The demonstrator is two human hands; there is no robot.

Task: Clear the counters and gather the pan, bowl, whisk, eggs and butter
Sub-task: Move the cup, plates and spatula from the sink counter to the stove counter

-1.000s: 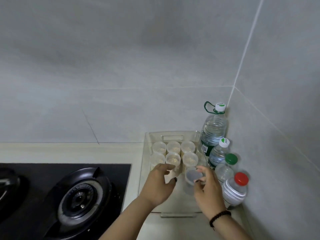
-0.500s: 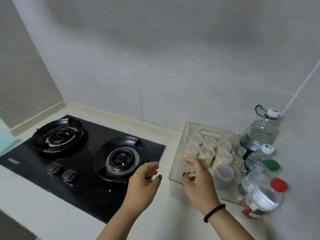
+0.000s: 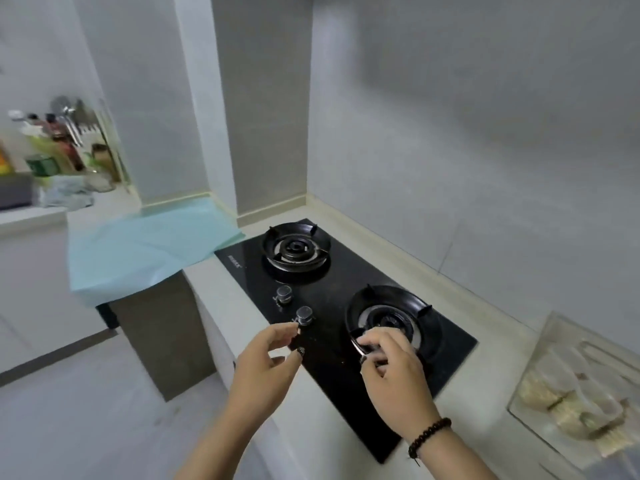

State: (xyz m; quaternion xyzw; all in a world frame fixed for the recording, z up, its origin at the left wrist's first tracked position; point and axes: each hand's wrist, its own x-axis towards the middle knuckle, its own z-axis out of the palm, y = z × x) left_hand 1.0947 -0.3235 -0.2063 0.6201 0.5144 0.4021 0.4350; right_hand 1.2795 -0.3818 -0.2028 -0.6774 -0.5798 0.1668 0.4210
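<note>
Neither a pan, bowl, whisk, eggs nor butter shows in the head view. My left hand (image 3: 266,365) hovers over the front edge of the black gas hob (image 3: 322,355), near its two knobs, fingers spread and holding nothing. My right hand (image 3: 398,375), with a dark bead bracelet at the wrist, hangs over the near burner (image 3: 391,317). Its fingers are loosely curled and nothing is in them.
A clear plastic tray (image 3: 554,334) of small lidded cups sits on the counter at the right. A light blue sheet (image 3: 149,244) covers a lower counter to the left. Bottles and hanging utensils (image 3: 59,143) crowd the far left shelf. The far burner (image 3: 294,251) is bare.
The view has swung left from the tray and water bottles to the hob. Both hands left the tray of cups and now hover over the hob, holding nothing.
</note>
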